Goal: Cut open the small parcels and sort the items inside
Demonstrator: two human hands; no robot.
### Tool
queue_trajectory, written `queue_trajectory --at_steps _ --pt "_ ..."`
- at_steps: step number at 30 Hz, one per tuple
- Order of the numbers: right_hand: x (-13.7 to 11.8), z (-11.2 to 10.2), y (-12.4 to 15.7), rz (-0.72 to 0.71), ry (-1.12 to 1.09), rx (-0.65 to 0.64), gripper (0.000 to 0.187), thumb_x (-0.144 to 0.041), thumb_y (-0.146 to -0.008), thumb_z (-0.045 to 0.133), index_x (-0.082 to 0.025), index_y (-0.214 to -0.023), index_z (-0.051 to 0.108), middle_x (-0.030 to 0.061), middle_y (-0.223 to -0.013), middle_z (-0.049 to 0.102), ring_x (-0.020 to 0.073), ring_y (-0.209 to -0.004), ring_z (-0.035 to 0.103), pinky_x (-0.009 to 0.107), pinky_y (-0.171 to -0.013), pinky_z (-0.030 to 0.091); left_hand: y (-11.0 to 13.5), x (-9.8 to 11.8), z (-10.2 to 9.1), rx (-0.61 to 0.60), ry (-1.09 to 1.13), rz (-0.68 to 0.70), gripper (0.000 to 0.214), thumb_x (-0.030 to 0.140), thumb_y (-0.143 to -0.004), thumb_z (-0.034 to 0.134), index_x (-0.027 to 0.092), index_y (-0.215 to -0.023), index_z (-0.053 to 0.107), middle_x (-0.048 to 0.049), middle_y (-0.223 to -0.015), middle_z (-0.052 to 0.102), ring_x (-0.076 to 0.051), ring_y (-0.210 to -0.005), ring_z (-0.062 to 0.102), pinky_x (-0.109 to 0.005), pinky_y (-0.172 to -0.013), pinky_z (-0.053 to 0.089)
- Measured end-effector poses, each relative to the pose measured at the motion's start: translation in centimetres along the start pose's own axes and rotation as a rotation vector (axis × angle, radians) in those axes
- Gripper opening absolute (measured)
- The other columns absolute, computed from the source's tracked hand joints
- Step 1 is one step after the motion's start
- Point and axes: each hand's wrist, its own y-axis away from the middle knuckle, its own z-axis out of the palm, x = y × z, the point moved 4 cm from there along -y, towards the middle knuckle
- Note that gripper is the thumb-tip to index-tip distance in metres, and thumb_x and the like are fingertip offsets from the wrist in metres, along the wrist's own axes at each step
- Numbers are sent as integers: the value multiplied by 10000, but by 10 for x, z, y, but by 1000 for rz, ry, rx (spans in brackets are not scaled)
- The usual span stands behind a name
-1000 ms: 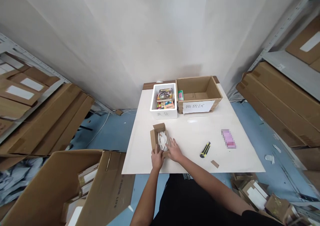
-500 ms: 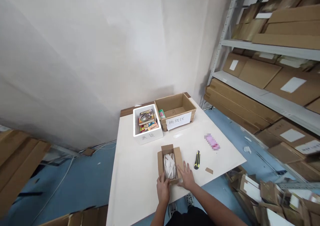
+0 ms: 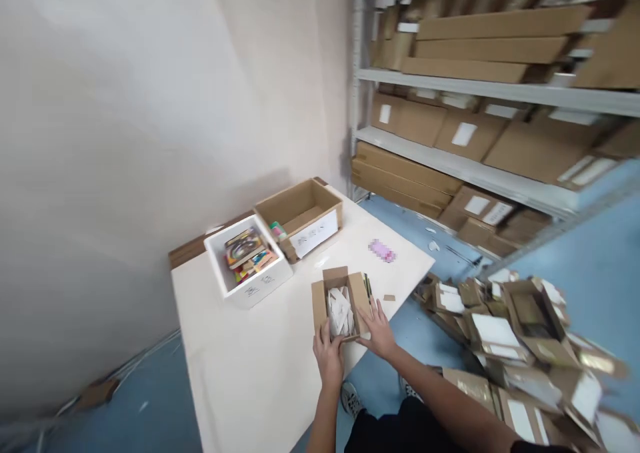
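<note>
A small open cardboard box [image 3: 320, 304] stands near the front right of the table, flaps spread outward. Crumpled white paper strips [image 3: 340, 311] fill it; anything beneath them is hidden. My left hand [image 3: 329, 357] is closed on the near left corner, thumb along the near wall. Around the near right corner and right flap is my right hand [image 3: 379, 331], gripping the same box. A yellow-green and black utility knife [image 3: 367, 285] lies just beyond the right flap, partly hidden by it. Close by on the table is a small piece of brown cardboard [image 3: 389, 297].
A white foam box [image 3: 253, 293] with books and small packets stands behind, beside a larger cardboard box [image 3: 320, 203] holding a green-and-pink item. A blurred pink object [image 3: 383, 249] lies at the right. Shelves of cartons [image 3: 465, 153] and piled boxes [image 3: 500, 339] are beyond.
My view has turned to the right. Both hands have moved the small box rightward across the table, so its right flap now covers part of the knife.
</note>
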Motion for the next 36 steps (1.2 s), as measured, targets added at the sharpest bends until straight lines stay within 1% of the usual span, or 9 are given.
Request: queue_trajectory --at_steps 4,7,12,19,22,25,27,29,36 --pt "27 -55 7 47 -113 113 1051 -405 -737 918 -314 -1654 414 118 -1796 -4 466 -1634 49 631 -1239 325 -36 51 1 -34 49 149 225 239 -950 592 274 -997 810 -48 -1657 444 -430 -1613 202 -679 -1224 360" --pt "79 -92 21 157 -175 227 1041 -367 -719 934 -296 -1636 445 122 -1799 8 441 -1638 75 615 -1244 334 -61 112 25 -66 66 277 186 268 -947 634 273 -1009 809 -65 -1662 440 -449 -1596 236 -710 -1195 368" --pt "196 -146 87 374 -200 453 1027 -337 -690 956 -258 -1602 491 133 -1798 -1 431 -1640 80 618 -1254 319 -74 247 96 -182 89 503 140 298 -947 681 291 -989 814 -64 -1667 452 -445 -1547 340 -726 -1165 370" --pt "346 -235 223 687 -123 723 912 -280 -726 899 -252 -1562 535 102 -1801 -9 449 -1638 48 648 -1275 251 -48 466 210 -425 237 776 121 292 -925 710 302 -977 819 -29 -1681 446 -414 -1574 316 -685 -1236 309" --pt "390 -269 277 824 -64 839 852 -248 -746 847 -251 -1543 547 81 -1801 4 446 -1639 29 668 -1278 215 -30 554 240 -531 310 890 282 243 -912 696 315 -1167 794 -54 -1710 398 -416 -1606 257 -701 -1261 255" --pt "414 -289 308 895 -49 930 799 -243 -787 778 -249 -1547 531 66 -1801 28 433 -1642 22 671 -1277 215 -18 610 250 -551 371 969 482 193 -911 656 314 -1375 698 -68 -1709 395 -396 -1627 212 -695 -1268 263" --pt "422 -294 312 893 -63 958 765 -249 -819 736 -237 -1553 519 69 -1800 34 424 -1643 29 663 -1281 220 -16 623 250 -529 392 992 474 180 -924 619 295 -1378 693 -65 -1695 418 -372 -1629 217 -662 -1271 302" --pt "425 -293 304 861 -90 956 729 -247 -845 702 -229 -1549 518 72 -1800 41 415 -1645 38 655 -1285 223 -19 614 249 -515 387 981 440 188 -938 593 285 -1353 705 -64 -1680 439 -352 -1621 245 -631 -1278 325" --pt "405 -265 217 606 -244 763 684 -203 -861 657 -214 -1534 533 92 -1792 95 398 -1644 75 649 -1289 241 -44 488 221 -410 246 682 382 273 -974 553 264 -1323 709 -97 -1589 533 -344 -1545 389 -593 -1260 381"
